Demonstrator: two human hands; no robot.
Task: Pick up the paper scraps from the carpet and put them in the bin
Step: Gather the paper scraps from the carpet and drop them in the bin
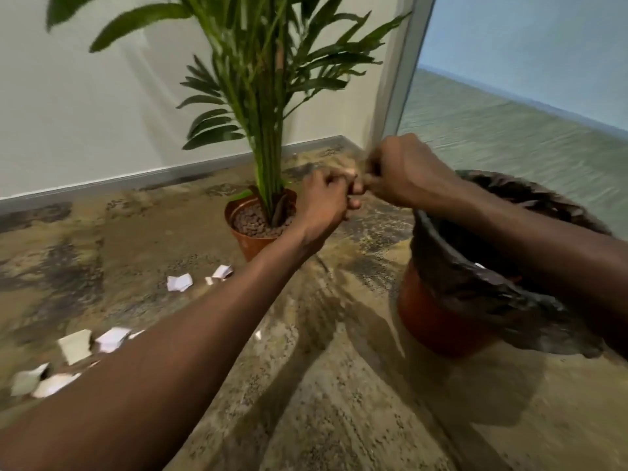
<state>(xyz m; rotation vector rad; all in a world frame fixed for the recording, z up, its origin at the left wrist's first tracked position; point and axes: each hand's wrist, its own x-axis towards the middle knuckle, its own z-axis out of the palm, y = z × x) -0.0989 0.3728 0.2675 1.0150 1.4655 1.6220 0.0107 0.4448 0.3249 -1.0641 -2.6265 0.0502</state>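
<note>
A bare left forearm reaches across patterned brown carpet (306, 385), its left hand (323, 202) curled and touching the right hand (401, 171) in front of a potted plant (261, 215). Both look clenched; motion blur hides whether they grip paper. The bin (441, 321), lined with a dark bag, stands under the right forearm with a pale scrap inside. Many paper scraps (108, 339) remain on the carpet at left, so most work seems left. No readable writing.
</note>
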